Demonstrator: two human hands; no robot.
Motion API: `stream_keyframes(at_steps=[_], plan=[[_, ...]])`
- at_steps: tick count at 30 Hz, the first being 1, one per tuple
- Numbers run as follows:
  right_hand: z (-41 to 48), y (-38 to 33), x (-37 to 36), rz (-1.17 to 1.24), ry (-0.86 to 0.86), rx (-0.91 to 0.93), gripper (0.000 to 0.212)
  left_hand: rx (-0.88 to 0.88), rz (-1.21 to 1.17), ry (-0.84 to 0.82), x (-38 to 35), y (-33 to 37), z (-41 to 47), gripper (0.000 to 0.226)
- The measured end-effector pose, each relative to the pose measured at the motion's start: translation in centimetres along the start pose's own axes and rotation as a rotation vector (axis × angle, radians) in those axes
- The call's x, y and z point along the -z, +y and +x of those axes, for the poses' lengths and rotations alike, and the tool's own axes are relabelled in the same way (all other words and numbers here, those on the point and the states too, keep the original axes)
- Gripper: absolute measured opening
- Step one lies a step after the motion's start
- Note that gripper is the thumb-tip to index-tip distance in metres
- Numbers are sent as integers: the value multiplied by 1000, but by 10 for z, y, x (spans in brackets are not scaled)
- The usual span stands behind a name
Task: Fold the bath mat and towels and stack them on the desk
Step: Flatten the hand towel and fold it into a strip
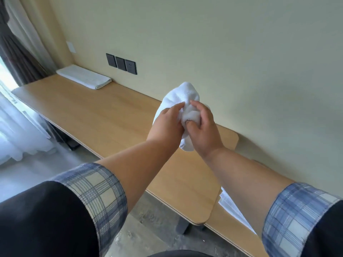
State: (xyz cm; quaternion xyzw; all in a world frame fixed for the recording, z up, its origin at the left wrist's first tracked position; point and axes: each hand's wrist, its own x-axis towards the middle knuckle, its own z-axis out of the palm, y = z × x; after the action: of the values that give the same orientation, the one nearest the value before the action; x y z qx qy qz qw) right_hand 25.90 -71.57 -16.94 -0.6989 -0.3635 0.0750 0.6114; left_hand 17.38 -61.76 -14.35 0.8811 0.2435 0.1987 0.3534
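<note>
A small white towel is bunched up in the air above the wooden desk. My left hand grips its left side with curled fingers. My right hand pinches the bundle from the right, thumb pressed into the cloth. A folded white towel lies flat at the far left end of the desk against the wall. Another white cloth shows partly under my right forearm, on a lower surface beside the desk.
Three dark wall sockets sit above the desk. Curtains hang at the far left by a bright window. The desk's rounded near corner meets a second wooden surface. Grey floor lies below.
</note>
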Motion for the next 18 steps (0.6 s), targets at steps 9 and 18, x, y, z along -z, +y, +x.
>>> stream_keyframes(at_steps=[9,18], plan=[[26,-19,-154,13,-71,-80,50,-4,88,-1,115,-122,12,54],[95,20,-284,113,-139,-142,42,105,181,-4,172,-245,82,49]])
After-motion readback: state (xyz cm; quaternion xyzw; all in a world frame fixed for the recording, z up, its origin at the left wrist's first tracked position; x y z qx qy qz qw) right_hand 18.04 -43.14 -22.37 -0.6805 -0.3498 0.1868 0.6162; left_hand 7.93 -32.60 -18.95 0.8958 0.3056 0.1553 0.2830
